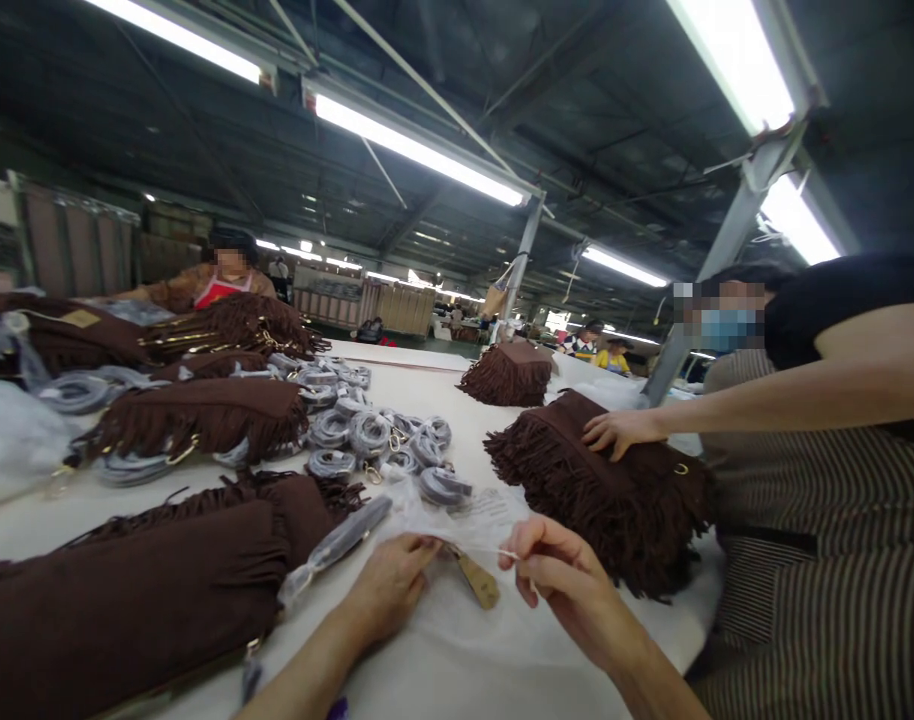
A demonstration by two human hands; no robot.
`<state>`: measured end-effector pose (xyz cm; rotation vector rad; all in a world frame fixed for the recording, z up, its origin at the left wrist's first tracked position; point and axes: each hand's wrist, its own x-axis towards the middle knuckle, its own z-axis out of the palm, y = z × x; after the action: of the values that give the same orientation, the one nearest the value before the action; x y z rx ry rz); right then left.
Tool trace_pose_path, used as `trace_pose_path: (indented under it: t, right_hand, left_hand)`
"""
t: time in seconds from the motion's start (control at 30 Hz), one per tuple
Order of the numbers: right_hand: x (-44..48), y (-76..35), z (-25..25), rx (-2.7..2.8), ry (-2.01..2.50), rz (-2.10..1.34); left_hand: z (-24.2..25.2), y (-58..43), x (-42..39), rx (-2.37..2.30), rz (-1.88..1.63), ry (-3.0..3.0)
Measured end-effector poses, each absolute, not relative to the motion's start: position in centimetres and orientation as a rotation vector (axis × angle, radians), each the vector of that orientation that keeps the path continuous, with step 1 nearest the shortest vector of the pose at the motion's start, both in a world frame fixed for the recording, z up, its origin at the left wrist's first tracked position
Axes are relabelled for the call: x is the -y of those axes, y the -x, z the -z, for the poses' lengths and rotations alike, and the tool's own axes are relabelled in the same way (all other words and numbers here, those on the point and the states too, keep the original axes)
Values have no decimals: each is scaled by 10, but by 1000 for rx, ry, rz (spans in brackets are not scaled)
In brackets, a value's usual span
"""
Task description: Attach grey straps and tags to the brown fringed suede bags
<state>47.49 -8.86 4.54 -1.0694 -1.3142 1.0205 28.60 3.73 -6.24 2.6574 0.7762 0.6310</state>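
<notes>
My right hand (569,590) is closed in a pinch on a thin white string (508,553), which stretches toward my left hand. My left hand (389,590) is closed low over the table, its fingertips at the narrow end of a tan hang tag (478,582); the exact grip is partly hidden. Beneath and beyond both hands lies a clear plastic bag (491,510) with faint print. A grey wrapped strap (348,535) rests just left of my left hand. Farther left lies a large dark brown fringed bag (164,590).
Coiled grey straps (371,432) with gold clips cover the middle of the white table (397,380). Brown fringed bags (209,410) are heaped at left. On the right, a co-worker's hand (618,432) presses on stacked fringed bags (584,470). Another person (228,275) stands across the table.
</notes>
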Motion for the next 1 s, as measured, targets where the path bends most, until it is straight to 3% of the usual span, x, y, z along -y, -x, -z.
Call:
trace_pose_path:
  t: [0.2, 0.43, 0.57, 0.8, 1.0]
  right_hand:
    - [103, -492, -59, 1349, 1175, -759]
    - [107, -454, -59, 1016, 1151, -1282]
    - [101, -427, -48, 1033, 1145, -1385]
    - [75, -382, -29, 1048, 1025, -1687]
    - [41, -352, -1, 1311, 1145, -1488]
  left_hand:
    - [59, -285, -35, -843, -552, -2685]
    - [32, -279, -21, -710, -428, -2629]
    - [-4, -241, -22, -604, -327, -2548]
    - [-22, -146, -24, -1166, -306, -2665]
    - [1, -127, -18, -1214, -342, -2664]
